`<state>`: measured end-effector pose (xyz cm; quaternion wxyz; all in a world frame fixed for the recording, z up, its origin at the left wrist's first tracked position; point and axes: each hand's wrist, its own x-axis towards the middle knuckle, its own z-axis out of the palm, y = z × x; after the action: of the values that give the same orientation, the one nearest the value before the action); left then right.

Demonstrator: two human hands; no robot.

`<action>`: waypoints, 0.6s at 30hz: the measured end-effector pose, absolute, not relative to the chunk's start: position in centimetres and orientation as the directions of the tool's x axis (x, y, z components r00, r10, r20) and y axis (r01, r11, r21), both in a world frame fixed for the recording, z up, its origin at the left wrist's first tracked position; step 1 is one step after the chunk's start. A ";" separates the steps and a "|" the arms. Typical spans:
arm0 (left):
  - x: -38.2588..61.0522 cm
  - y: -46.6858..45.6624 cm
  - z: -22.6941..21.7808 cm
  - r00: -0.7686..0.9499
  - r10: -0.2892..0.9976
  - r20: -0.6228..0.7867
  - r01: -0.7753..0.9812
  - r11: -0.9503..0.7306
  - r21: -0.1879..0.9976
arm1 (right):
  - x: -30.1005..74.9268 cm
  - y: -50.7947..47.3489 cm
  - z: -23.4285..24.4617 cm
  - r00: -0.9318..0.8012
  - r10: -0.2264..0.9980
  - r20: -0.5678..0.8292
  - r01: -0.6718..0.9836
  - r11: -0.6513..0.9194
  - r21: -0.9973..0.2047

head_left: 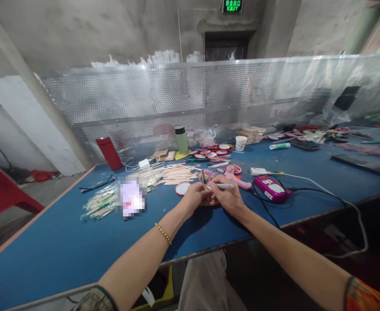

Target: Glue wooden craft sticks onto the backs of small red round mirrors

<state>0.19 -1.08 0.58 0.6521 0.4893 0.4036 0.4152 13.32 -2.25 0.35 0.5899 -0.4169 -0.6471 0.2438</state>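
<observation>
Both hands meet over the blue table (128, 255). Closed around a white pen (226, 186), my right hand (228, 195) points its tip toward the left hand. My left hand (197, 196) has its fingers curled around a small stick (204, 176) with coloured bands, whose lower part is hidden by the fingers. A round red-rimmed disc (182, 188) lies just left of that hand. Wooden craft sticks (179, 173) are spread out behind it. Beyond the right hand rests a pink glue gun (237, 177), near a heap of small colourful pieces (209, 174).
Bagged sticks (101, 205) and a blurred-out phone-like object (132, 198) are on the left. A red bottle (109, 153), green bottle (181, 139) and paper cup (241, 143) stand at the back. A purple device (270, 188) with cables sits right. A perforated metal screen (138, 99) borders the table.
</observation>
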 end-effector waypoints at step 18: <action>0.4 -1.3 0.9 0.316 0.939 -0.136 -0.153 0.192 0.969 | 13.3 -2.2 0.4 0.036 0.829 0.559 0.262 0.532 -0.805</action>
<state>0.40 -1.27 0.87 0.6544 0.4794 0.4097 0.4173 13.33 -2.16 0.43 0.5852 -0.4191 -0.6506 0.2420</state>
